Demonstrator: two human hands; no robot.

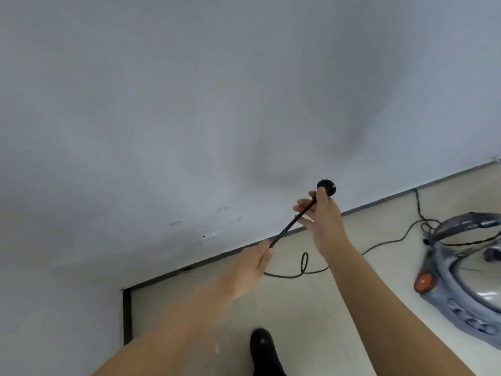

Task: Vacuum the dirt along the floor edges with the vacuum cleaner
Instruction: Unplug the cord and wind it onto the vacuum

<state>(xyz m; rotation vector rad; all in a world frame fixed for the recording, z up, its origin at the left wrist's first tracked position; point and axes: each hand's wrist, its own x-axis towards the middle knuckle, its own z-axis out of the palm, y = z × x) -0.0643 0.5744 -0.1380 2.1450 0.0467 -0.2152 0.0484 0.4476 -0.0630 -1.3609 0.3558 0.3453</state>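
A grey canister vacuum cleaner [466, 278] with an orange button sits on the floor at the right edge. Its black power cord [295, 272] trails across the pale floor toward me and loops once. My right hand [324, 215] is raised in front of the wall and holds the round black plug [326, 187] at the cord's end between thumb and fingers. My left hand [254, 263], blurred, grips the cord a short way below the plug. The stretch of cord between my hands is taut.
A plain grey-white wall [189, 104] fills most of the view, with a dark skirting strip [379, 200] where it meets the floor. The wall steps in at a corner [126, 291] on the lower left. My dark shoe [264, 348] stands on the floor below.
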